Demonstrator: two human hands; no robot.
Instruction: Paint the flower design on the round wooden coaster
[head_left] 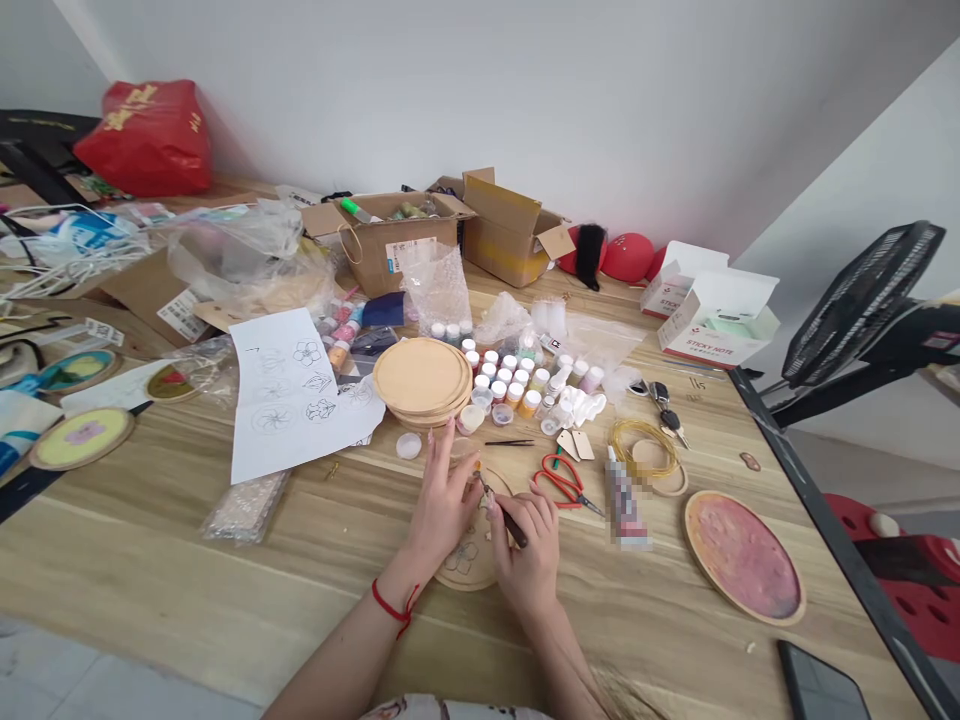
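Observation:
My right hand pinches a dark-handled slim tool, its tip resting near my left fingertips. My left hand grips the edge of a round wooden disc, which has a pale flower drawn on it. Both hands partly hide the disc. Just beyond my fingers lie metal tweezers and a small open jar. A stack of wooden discs stands a little farther off. A red string circles my left wrist.
Around my hands on the wooden table are red-handled scissors, a blurred tube, gold wire, a pink painted disc, several paint jars, a sheet of flower sketches, and cardboard boxes.

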